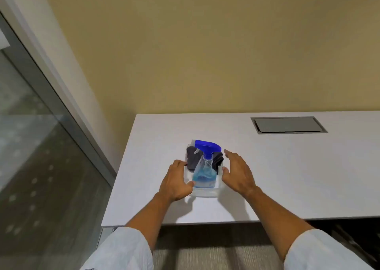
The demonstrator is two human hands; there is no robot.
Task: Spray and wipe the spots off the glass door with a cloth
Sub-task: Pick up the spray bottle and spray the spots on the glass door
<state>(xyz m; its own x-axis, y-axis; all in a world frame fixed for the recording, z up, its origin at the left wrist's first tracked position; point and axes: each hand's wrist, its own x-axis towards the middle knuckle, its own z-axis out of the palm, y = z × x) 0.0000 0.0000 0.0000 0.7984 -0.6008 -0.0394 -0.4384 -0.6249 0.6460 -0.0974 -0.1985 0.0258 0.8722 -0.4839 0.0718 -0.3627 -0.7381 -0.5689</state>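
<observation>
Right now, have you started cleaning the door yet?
Not yet. Nothing looks done: the glass door shows pale spots. The blue-topped spray bottle and dark grey cloth sit in the clear plastic tub on the white table. My left hand touches the tub; my right hand is open beside it. Spraying and wiping remain.

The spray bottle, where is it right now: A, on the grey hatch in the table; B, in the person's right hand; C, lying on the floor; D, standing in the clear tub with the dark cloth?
D: the spray bottle stands inside the clear tub, with the dark cloth behind it.
</observation>
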